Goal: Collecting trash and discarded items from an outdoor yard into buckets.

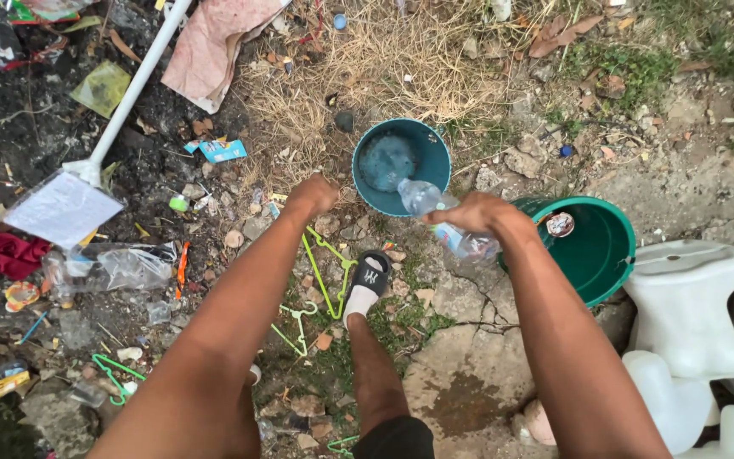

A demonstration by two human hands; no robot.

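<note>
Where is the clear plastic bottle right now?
In the head view, right of centre: the right hand grips the clear plastic bottle, tilted with its neck over the rim of the teal bucket, beside the green bucket.

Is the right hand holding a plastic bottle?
Yes, the right hand grips a clear plastic bottle tilted toward the blue bucket.

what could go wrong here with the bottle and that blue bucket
The right hand holds the clear plastic bottle tilted, its mouth just over the blue bucket rim, so liquid may spill onto the ground. The sandalled foot stands beside loose green hangers and rubble, a likely trip or slip.
</note>
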